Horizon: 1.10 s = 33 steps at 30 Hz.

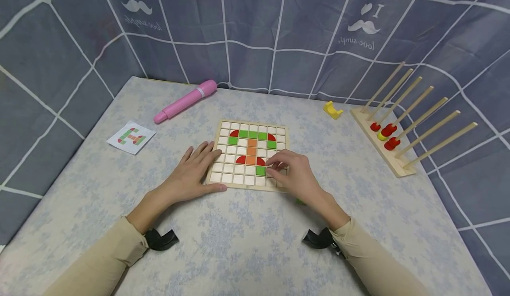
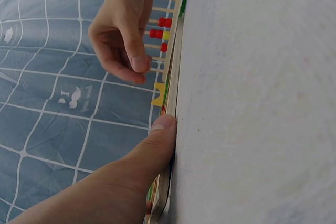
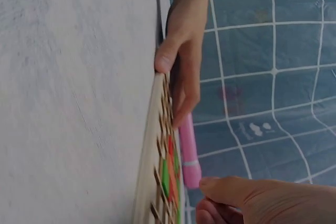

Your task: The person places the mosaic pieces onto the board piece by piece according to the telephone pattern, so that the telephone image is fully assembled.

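Observation:
A square wooden grid board (image 1: 249, 180) lies on the table, with red quarter-round, green and orange tiles (image 1: 251, 149) set in its cells. My left hand (image 1: 187, 174) rests at the board's left edge, fingers spread and the thumb along the near left corner. In the left wrist view its thumb (image 2: 161, 129) touches the board's rim. Over the right part of the board hovers my right hand (image 1: 295, 172), its bent thumb and forefinger beside a green tile (image 1: 260, 170). Nothing shows between these fingertips. Another green piece (image 1: 300, 201) is partly hidden beneath the right wrist.
A picture card (image 1: 131, 137) with a similar coloured pattern lies at the left. Behind it is a pink pen-shaped object (image 1: 185, 102). A yellow curved piece (image 1: 332, 110) and a wooden peg rack (image 1: 382, 143) with red and yellow pieces stand at the right. A curtain (image 1: 255, 25) hangs behind.

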Available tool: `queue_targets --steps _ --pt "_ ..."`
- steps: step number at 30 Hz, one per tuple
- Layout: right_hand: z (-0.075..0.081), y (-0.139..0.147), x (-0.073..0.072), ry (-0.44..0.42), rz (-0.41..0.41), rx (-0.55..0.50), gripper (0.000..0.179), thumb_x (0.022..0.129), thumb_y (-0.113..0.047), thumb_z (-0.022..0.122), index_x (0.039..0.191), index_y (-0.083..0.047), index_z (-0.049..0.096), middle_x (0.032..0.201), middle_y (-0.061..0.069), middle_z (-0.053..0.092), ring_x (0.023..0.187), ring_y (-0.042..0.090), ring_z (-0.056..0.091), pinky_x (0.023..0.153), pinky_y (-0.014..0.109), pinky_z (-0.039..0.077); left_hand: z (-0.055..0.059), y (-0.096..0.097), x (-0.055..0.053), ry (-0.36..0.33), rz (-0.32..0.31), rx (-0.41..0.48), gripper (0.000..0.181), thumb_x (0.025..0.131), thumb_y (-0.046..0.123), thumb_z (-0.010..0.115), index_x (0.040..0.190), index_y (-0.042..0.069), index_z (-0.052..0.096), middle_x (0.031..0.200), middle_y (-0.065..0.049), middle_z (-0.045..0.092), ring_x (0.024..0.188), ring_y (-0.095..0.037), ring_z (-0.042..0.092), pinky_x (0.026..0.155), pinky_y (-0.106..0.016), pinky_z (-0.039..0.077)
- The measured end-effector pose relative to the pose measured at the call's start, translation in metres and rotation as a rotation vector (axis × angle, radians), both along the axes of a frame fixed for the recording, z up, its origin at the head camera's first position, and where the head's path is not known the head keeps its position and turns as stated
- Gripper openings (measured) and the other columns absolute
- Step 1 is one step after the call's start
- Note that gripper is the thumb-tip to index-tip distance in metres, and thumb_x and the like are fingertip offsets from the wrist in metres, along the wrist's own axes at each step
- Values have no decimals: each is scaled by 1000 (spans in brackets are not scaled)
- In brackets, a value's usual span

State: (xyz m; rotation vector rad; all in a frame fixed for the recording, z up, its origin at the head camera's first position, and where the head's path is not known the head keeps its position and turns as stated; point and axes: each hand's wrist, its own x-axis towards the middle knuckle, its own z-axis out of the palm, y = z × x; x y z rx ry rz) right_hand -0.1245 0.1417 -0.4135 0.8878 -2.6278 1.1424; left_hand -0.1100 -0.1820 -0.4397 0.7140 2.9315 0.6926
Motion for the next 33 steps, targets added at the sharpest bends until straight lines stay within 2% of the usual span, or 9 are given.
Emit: queue_targets --steps 5,13,16,19,21,24,33 --pt "5 24 2 -26 -28 6 12 91 -7 83 103 -8 80 98 1 75 85 14 72 79 36 63 -1 -1 1 2 -2 -1 101 89 60 78 163 7 35 174 -21 20 163 -40 12 130 -65 6" --pt "0 73 1 -26 -90 42 16 88 -6 86 103 -8 81 99 2 78 83 15 72 77 43 64 -2 -2 1 2 2 -4 101 88 61 77 163 7 35 174 -21 20 164 -40 12 130 -65 6" --pt "1 87 -2 -74 -110 81 18 88 -10 87 105 -11 81 101 0 78 85 14 72 81 43 64 -2 -2 1 2 3 3 101 88 61 78 163 7 35 175 -21 20 164 -40 11 130 -65 6" --pt "2 98 -3 -168 -118 134 24 86 -16 89 109 -13 81 104 -2 77 90 15 71 85 41 63 -2 -1 1 6 8 21 101 88 59 79 163 7 35 174 -21 20 163 -40 12 130 -65 5" --pt "1 104 -4 -216 -118 177 29 84 -19 91 111 -15 81 106 -2 77 92 16 71 87 40 62 -2 0 1 7 10 39 101 87 58 80 162 7 36 174 -22 20 163 -41 12 130 -64 5" --pt "-1 112 -4 -242 -108 227 34 81 -20 94 112 -16 81 107 -3 77 94 15 70 87 38 62 -3 1 1 13 15 54 101 86 58 81 161 7 38 174 -22 22 163 -41 12 130 -63 5" --pt "-3 119 -1 -207 -26 241 32 78 -8 94 106 -15 81 96 -6 74 85 13 66 79 33 60 -4 3 1 43 41 66 101 82 59 84 158 7 42 172 -22 27 163 -41 13 131 -63 4"
